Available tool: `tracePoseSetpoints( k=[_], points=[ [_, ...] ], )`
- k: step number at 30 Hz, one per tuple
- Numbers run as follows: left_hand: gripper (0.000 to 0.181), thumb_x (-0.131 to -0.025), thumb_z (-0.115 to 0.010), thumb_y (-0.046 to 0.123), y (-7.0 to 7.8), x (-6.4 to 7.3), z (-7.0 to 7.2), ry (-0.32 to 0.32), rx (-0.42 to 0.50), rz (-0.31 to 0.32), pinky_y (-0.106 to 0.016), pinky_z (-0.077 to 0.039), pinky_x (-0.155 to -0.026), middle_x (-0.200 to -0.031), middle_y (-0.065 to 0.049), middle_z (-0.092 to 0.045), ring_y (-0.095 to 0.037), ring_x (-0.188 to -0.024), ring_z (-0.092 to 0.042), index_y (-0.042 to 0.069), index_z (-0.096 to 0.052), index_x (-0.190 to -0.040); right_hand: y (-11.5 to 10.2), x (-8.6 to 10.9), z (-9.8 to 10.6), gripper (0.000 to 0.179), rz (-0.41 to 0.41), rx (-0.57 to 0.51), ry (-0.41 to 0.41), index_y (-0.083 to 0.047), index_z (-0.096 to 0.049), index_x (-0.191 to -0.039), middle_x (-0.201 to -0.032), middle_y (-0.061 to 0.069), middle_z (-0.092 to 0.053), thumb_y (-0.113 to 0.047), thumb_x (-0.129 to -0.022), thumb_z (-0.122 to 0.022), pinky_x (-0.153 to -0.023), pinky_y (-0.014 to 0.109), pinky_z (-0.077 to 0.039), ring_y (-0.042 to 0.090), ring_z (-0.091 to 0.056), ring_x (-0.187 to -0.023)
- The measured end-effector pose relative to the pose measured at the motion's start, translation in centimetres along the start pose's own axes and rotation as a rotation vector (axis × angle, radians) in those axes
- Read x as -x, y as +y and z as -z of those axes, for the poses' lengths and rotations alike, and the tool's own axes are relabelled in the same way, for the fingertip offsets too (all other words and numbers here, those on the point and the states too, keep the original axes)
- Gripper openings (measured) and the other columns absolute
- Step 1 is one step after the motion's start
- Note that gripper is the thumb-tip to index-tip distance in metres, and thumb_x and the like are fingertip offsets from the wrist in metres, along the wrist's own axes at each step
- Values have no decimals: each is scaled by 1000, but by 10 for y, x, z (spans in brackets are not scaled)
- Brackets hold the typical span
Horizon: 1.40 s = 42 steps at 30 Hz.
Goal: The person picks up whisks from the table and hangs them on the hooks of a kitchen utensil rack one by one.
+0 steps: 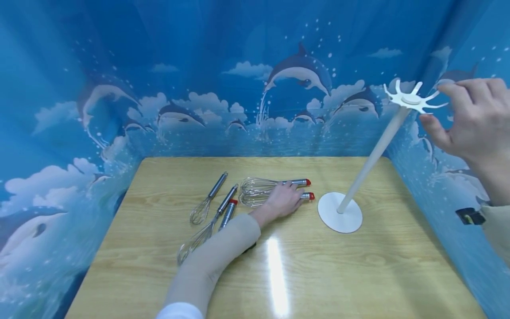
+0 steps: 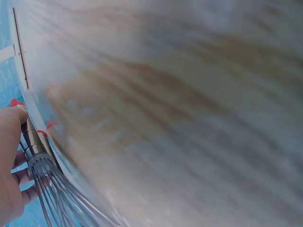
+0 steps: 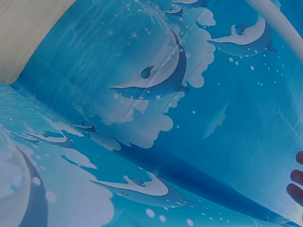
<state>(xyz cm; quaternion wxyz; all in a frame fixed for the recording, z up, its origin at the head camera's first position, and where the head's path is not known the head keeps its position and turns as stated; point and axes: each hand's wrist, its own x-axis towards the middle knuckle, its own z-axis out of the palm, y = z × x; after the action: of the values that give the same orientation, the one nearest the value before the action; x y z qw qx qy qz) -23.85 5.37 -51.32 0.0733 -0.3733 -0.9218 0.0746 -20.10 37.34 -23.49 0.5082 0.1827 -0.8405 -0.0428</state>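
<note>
My left hand is over two wire whisks lying side by side, with red-tipped handles pointing right. In the left wrist view, the thumb and fingers of the left hand are on either side of one whisk at its handle. My right hand is raised at the top of a white stand. Its thumb and forefinger are spread apart around the prongs of the hooked top; whether they touch is unclear. Only a few fingertips of it show in the right wrist view.
Left of the left hand lie more whisks: a small one, a longer one and a red-ended one partly under the left sleeve. The stand's round base rests on the wooden table. A dolphin-print curtain surrounds the table.
</note>
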Motion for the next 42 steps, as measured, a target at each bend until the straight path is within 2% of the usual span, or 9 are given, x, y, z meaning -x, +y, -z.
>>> tracePoseSetpoints(
  k=[5, 10, 14, 20, 25, 31, 42],
  points=[
    [40, -109, -48, 49, 0, -3, 1, 48, 7, -6, -40, -59, -103, -136, -2, -71, -23, -125, -68, 23, -66, -134, 0, 0, 2, 107, -11, 6, -24, 12, -63, -124, -116, 40, -66, -83, -97, -20, -96, 68, -50, 55, -59, -111],
    [42, -110, -47, 49, 1, -4, 4, 44, 18, 3, -39, -60, -102, -141, -1, -69, -23, -127, -68, 23, -63, -139, 0, -1, 3, 108, -6, 6, -34, 12, -63, -124, -115, 41, -66, -83, -97, -20, -95, 68, -49, 55, -59, -110],
    [46, -110, -49, 51, 4, -6, 11, 47, 71, 24, -39, -61, -100, -143, -3, -67, -23, -127, -67, 22, -59, -145, 1, -2, 4, 107, 11, 1, -27, 12, -63, -124, -113, 41, -66, -83, -98, -22, -95, 68, -49, 56, -59, -109],
    [49, -108, -49, 56, 9, -9, 20, 38, 125, 51, -39, -61, -97, -139, -5, -68, -23, -123, -68, 23, -60, -143, 2, -2, 4, 108, 19, -4, -19, 13, -64, -122, -112, 41, -66, -84, -97, -22, -94, 68, -49, 56, -59, -108],
    [44, -108, -51, 52, 12, -9, 25, 52, 123, 51, -36, -62, -90, -134, -3, -68, -21, -116, -70, 24, -60, -141, 0, -2, 4, 110, -2, -1, -30, 13, -64, -121, -112, 42, -65, -85, -96, -20, -96, 68, -48, 55, -58, -109],
    [38, -109, -52, 48, 13, -10, 31, 65, 161, 73, -32, -61, -82, -129, -1, -69, -18, -108, -69, 24, -61, -137, 0, -2, 3, 110, -19, -12, -30, 14, -64, -121, -113, 42, -64, -85, -96, -21, -98, 68, -47, 55, -57, -111],
    [31, -109, -53, 46, 12, -9, 43, 172, 226, 89, -22, -51, -63, -105, 3, -66, -11, -82, -59, 22, -60, -129, 2, -2, 2, 109, -4, -33, -17, 13, -63, -122, -114, 41, -63, -85, -96, -22, -97, 67, -45, 56, -57, -110]
  ],
)
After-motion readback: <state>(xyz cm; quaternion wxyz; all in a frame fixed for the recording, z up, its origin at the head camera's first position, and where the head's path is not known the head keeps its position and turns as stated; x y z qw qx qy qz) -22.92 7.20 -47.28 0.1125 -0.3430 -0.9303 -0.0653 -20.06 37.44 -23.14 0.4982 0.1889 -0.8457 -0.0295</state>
